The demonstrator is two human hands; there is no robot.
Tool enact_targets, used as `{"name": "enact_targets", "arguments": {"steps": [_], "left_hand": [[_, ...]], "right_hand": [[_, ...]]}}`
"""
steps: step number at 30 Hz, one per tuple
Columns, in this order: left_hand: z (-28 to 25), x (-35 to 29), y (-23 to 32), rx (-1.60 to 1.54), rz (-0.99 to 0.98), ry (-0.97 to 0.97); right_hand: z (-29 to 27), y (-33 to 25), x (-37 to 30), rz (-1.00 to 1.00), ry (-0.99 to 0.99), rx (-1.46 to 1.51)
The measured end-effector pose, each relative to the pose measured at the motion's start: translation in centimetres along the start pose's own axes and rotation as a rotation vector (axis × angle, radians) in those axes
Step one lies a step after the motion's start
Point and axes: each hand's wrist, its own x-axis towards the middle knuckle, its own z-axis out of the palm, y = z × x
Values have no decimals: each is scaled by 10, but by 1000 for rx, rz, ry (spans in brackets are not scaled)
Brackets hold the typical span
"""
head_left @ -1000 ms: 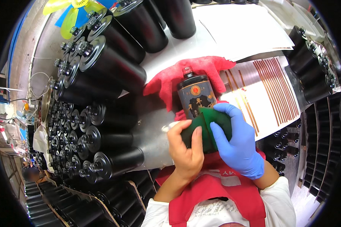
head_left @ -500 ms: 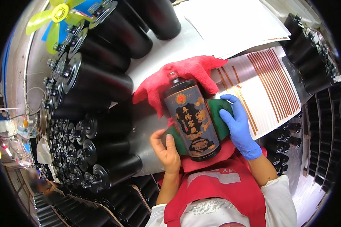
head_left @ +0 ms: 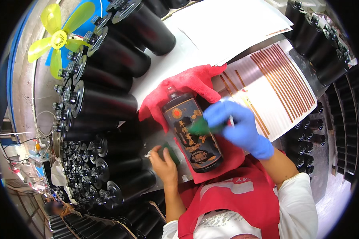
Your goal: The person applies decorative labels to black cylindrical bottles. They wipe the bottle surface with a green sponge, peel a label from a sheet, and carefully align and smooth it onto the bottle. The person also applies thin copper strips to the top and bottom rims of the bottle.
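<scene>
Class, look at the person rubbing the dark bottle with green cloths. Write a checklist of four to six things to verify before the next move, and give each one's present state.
1. The bottle lies on the red cloth, not on the bare table: ok.
2. The left hand steadies the bottle's lower side with a green cloth: ok.
3. The right hand wears its blue glove: ok.
4. The right hand presses a green pad on the label: ok.
5. The bottle's cap is tight: cannot tell.
6. The strip sheet lies apart from the bottle: ok.
</scene>
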Motion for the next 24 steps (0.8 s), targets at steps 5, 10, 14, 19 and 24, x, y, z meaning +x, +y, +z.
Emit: {"name": "enact_targets", "arguments": {"steps": [5,10,14,19,24], "left_hand": [[-5,-16,-18,455,59,-67],[-24,-20,26,-512,134,-320],[-12,-20,51,-500,87,-492],[-7,-18,42,-342,230,-369],[-6,-20,45,-446,265,-233]], "right_hand": [[-12,-39,-66,72,-301,-102],[-2,-37,15,501,-127,-56],[11,3,79,281,98,214],[20,-18,-32,-284,-132,-271],[15,-58,-28,-55,-225,-406]]}}
